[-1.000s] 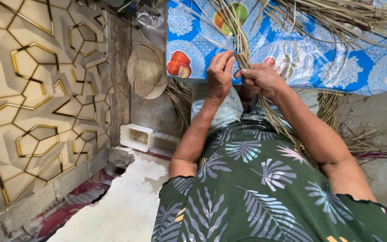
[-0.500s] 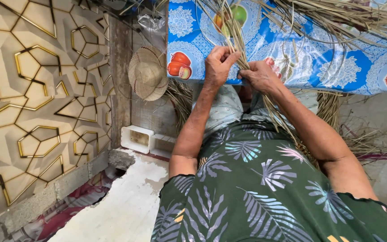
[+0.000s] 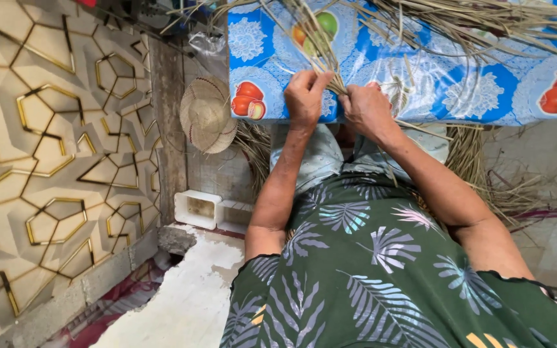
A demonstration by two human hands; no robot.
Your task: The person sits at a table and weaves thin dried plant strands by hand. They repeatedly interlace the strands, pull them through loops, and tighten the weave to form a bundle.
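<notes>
Here we grip a bundle of dried straw strands (image 3: 320, 55) at the near edge of the tabletop (image 3: 485, 96), left hand (image 3: 304, 96) and right hand (image 3: 367, 109) close together, both clamped on it. Beyond our hands the strands fan out loose; we see nothing woven yet. A straw hat (image 3: 206, 115) hangs left of our hands.

No labels, signs or screens visible. Possible packaging: one crumpled clear plastic bag (image 3: 206, 44), far left of the blue fruit-print cloth, against the wall corner; contents not discernible. One white rectangular open-topped container (image 3: 196, 209), two compartments, on the floor by the wall, left.
</notes>
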